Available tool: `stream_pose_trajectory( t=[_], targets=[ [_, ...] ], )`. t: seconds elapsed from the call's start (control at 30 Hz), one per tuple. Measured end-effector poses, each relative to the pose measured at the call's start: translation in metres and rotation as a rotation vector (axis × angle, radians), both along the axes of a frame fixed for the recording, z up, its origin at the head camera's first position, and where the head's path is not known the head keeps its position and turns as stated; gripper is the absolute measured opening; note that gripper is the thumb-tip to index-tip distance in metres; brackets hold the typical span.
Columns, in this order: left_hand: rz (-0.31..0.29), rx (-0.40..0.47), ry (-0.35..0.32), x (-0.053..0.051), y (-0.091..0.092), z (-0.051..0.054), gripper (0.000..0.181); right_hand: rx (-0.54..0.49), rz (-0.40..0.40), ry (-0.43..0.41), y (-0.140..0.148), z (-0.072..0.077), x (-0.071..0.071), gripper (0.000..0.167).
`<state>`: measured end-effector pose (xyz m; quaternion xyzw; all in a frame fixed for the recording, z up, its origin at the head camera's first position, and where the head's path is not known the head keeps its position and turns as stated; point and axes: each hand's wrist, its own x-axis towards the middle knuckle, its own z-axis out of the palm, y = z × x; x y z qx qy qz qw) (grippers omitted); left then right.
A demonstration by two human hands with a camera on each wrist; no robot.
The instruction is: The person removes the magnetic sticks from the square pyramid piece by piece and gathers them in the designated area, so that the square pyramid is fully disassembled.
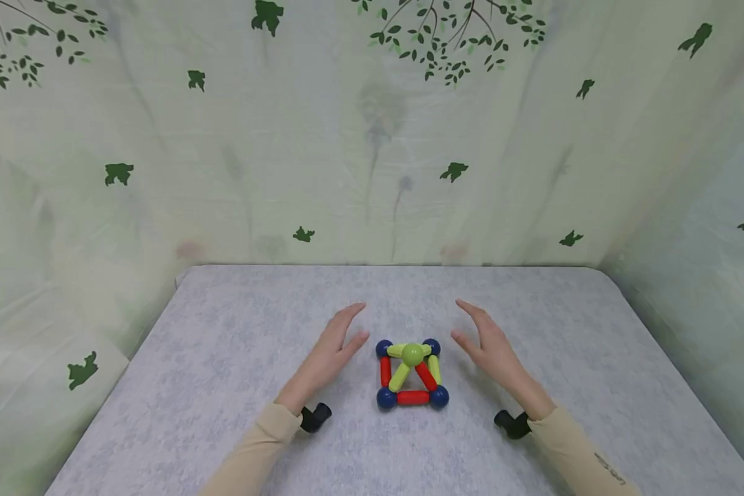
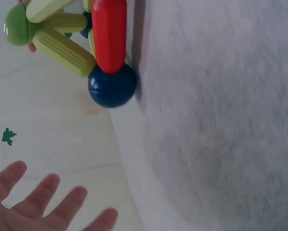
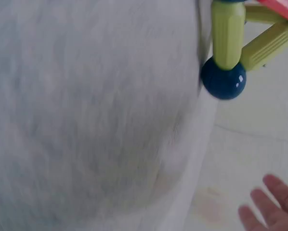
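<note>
- Left hand (image 1: 325, 355): lower centre-left of frame, fingers apart.
- Right hand (image 1: 494, 350): lower centre-right, fingers apart.
- Ball-and-rod pyramid (image 1: 412, 355): lower centre, between them, on the table (image 1: 211, 358).

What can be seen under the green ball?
Under the green ball, yellow sticks and one red stick slope down to blue balls. From above, it hides the sticks' tips.

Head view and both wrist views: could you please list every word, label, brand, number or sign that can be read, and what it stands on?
Right sleeve: a dark marking that looks like lettering, too small and blurred to read.
Otherwise none: I see no text on the ball-and-rod model, the tabletop or the backdrop.
</note>
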<state>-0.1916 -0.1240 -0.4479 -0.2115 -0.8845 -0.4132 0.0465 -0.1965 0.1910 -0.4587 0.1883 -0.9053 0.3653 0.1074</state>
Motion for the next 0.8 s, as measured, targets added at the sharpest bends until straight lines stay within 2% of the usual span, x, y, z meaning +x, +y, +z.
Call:
stream_pose_trajectory(
  t=[0.07, 0.13, 0.23, 0.37, 0.47, 0.67, 0.8],
  targets=[
    [-0.094, 0.135, -0.042, 0.000, 0.005, -0.002, 0.050, -0.102, 0.059, -0.028, -0.003, 0.000, 0.002, 0.055],
    [-0.155, 0.228, -0.077, 0.000, 0.012, -0.004, 0.044, -0.185, 0.111, -0.067, -0.008, -0.001, 0.006, 0.049],
    [-0.206, 0.330, -0.124, 0.003, 0.023, -0.006, 0.039, -0.288, 0.158, -0.162, -0.014, -0.003, 0.013, 0.042],
    [-0.222, 0.421, -0.156, 0.011, 0.037, -0.008, 0.037, -0.386, 0.212, -0.266, -0.021, -0.008, 0.021, 0.035],
    [-0.215, 0.428, -0.146, 0.014, 0.046, -0.011, 0.039, -0.412, 0.252, -0.314, -0.026, -0.011, 0.026, 0.031],
    [-0.220, 0.379, -0.123, 0.018, 0.060, -0.016, 0.042, -0.419, 0.293, -0.358, -0.033, -0.015, 0.032, 0.028],
    [-0.209, 0.351, -0.121, 0.020, 0.066, -0.019, 0.040, -0.406, 0.279, -0.384, -0.038, -0.012, 0.035, 0.025]
  ],
)
